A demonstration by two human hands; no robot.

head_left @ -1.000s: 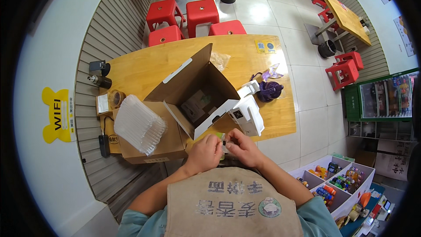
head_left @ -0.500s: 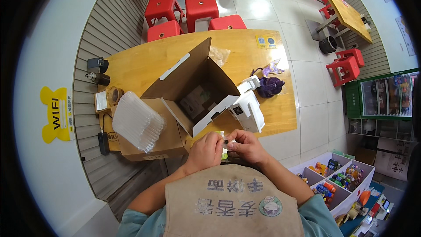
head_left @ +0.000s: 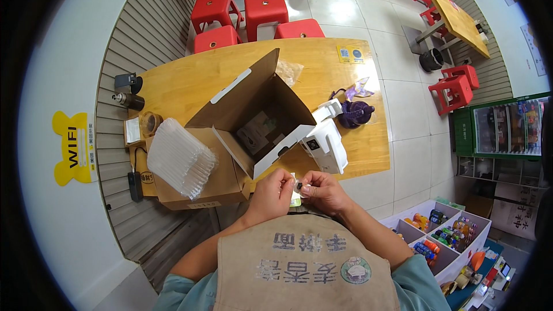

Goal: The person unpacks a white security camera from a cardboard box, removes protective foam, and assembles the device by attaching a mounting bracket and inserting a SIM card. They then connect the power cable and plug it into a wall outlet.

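Observation:
Close to my chest, my left hand and my right hand meet, fingers pinched on a small clear packet with a tiny dark piece in it. The dark piece shows beside the right fingertips. Below the fingers, partly covered, is a green-and-white card or pouch; I cannot tell which hand holds it. Beyond my hands an open cardboard box, white outside and brown inside, lies tilted with printed paper inside. To its right stands a white appliance with a dark square on it.
Air-cushion wrap rests on a larger brown carton at the left. A purple object and crumpled plastic lie on the wooden table. Red stools stand beyond. Bottles fill a divided bin at lower right.
My hands have moved slightly apart, and the clear packet shows more between the fingertips. The box, wrap and appliance stay where they were.

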